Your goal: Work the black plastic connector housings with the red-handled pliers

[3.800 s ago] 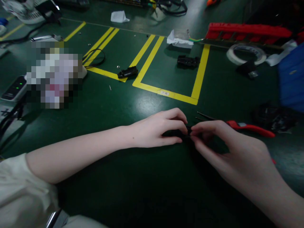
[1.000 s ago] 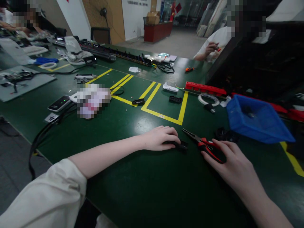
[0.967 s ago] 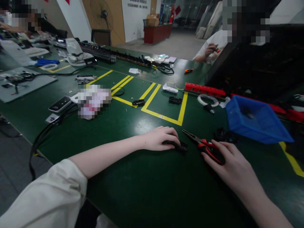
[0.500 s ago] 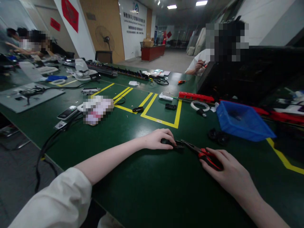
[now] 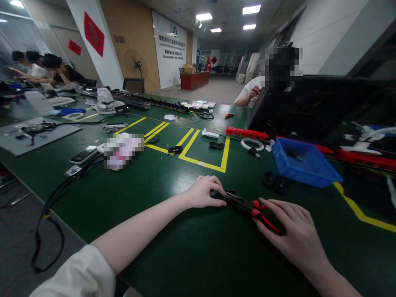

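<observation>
My left hand (image 5: 206,192) rests low over the green table (image 5: 185,255), its thumb and fingers closed on a small black part (image 5: 230,192). Most of that part is hidden by the fingers and the plier tips. In my right hand (image 5: 289,225) is a pair of long-nose pliers (image 5: 259,208) with red and black handles. The handles are spread a little, and the jaws point left, reaching the black part at my left fingertips. Whether the jaws grip it I cannot tell. Two round black pieces (image 5: 274,181) lie beyond the pliers.
A blue tray (image 5: 306,163) stands at the right, near a red strip (image 5: 247,133) and a white cable coil (image 5: 252,144). Black parts (image 5: 215,145) lie by yellow tape lines. At left are a phone (image 5: 123,150) and cables. A person (image 5: 247,95) sits across the table.
The pliers have moved left, their tips now at the black part by my left fingertips; their handles are spread wider. The camera view has tilted up slightly.
</observation>
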Demonstrator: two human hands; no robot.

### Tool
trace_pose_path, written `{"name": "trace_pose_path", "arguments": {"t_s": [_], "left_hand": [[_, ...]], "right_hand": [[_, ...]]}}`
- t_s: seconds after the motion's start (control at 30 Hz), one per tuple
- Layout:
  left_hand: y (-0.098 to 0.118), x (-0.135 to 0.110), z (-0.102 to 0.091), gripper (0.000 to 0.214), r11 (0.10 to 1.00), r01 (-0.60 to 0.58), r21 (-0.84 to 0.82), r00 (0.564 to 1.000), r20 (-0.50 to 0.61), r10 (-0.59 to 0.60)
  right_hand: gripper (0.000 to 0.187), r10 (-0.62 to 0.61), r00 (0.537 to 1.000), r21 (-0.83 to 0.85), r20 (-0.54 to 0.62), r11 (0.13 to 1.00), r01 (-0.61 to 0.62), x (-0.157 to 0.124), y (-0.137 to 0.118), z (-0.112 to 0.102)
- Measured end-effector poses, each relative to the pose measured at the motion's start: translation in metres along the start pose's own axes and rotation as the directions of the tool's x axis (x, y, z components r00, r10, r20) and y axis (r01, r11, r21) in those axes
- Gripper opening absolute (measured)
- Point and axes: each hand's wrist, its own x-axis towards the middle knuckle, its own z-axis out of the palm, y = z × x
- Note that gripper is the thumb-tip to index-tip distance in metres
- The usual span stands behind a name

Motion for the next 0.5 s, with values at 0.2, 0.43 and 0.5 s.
{"name": "trace_pose_path", "arguments": {"t_s": [0.2,0.43,0.5], "left_hand": [[-0.0030,-0.0012,-0.0013,0.021,0.997,-0.057,-0.044,0.998,-0.007,0.057],[-0.0061,-0.0011,0.0038,0.018,0.996,-0.081,-0.038,0.995,-0.059,0.079],[-0.0062,-0.0012,0.0042,0.017,0.996,-0.085,-0.020,0.995,-0.061,0.083]], "right_hand": [[0.045,-0.015,1.000,-0.043,-0.022,0.999,0.014,-0.0004,-0.0005,-0.0023],[0.045,-0.049,0.999,-0.002,0.012,0.999,0.049,-0.0006,-0.0036,-0.0015],[0.045,-0.036,0.999,0.023,0.015,0.999,0.036,-0.0014,-0.0038,-0.0006]]}}
